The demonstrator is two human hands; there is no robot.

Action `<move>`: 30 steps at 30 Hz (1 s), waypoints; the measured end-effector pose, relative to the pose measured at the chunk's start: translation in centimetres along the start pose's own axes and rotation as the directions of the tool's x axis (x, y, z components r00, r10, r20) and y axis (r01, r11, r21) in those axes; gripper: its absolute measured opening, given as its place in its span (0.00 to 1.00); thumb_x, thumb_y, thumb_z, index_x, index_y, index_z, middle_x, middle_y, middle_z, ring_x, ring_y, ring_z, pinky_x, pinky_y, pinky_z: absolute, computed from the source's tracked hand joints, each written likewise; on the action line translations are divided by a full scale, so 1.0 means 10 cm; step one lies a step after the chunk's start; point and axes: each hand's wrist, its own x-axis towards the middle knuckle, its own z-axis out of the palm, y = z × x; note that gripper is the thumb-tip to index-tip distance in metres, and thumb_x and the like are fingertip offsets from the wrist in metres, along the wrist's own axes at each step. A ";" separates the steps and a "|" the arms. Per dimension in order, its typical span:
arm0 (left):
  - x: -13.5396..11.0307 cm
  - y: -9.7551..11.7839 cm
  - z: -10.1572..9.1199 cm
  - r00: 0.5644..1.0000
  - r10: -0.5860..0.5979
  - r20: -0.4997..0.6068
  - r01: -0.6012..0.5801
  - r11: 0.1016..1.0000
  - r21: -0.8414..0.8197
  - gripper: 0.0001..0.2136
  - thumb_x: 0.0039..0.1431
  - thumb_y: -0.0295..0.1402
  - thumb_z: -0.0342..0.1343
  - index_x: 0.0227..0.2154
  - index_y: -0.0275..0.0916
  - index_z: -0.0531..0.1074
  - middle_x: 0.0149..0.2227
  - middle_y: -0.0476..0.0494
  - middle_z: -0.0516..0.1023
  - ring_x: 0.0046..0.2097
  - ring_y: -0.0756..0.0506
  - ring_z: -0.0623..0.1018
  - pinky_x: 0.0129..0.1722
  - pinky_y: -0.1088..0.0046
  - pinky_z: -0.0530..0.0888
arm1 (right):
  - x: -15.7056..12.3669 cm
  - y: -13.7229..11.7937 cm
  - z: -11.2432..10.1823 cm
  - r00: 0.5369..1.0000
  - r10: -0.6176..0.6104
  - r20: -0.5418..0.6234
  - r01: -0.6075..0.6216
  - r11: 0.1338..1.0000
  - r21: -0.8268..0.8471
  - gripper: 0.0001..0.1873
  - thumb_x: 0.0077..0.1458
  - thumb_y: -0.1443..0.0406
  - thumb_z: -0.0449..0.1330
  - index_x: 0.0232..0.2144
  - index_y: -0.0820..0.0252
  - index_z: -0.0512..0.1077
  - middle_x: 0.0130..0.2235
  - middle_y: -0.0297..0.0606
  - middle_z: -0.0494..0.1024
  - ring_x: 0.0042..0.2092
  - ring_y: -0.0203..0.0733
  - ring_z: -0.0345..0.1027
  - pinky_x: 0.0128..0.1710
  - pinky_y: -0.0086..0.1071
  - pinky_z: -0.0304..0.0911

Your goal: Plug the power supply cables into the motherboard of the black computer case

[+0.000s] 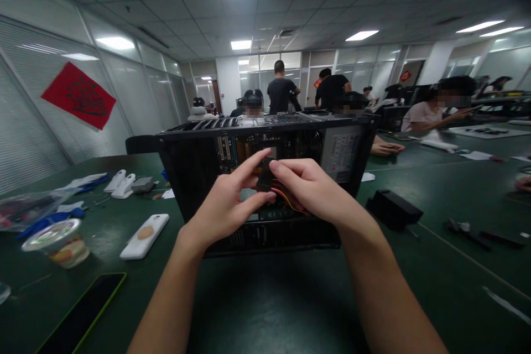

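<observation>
In the head view, an open black computer case lies on its side in front of me, with its inside facing me. Before the opening, my left hand has its thumb and fingers around a small black cable connector. My right hand pinches the upper right part of the same piece. Red, yellow and black wires run from it below my right fingers. A power supply with a label sits inside the case at the right. My hands hide part of the circuit board.
To the left on the green table lie a phone with a green edge, a white phone-like object and a lidded cup. At right stands a black box-shaped object. Other people sit and stand beyond; another person's hand rests behind the case.
</observation>
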 end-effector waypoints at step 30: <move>-0.02 -0.01 -0.29 0.995 0.077 0.061 -0.092 0.950 0.298 0.23 0.54 0.35 0.66 0.54 0.40 0.73 0.36 0.48 0.81 0.37 0.47 0.80 0.37 0.75 0.73 | 0.03 0.04 0.13 0.979 0.005 0.205 0.025 0.989 -0.145 0.08 0.62 0.64 0.53 0.38 0.61 0.71 0.37 0.35 0.75 0.39 0.39 0.66 0.42 0.32 0.63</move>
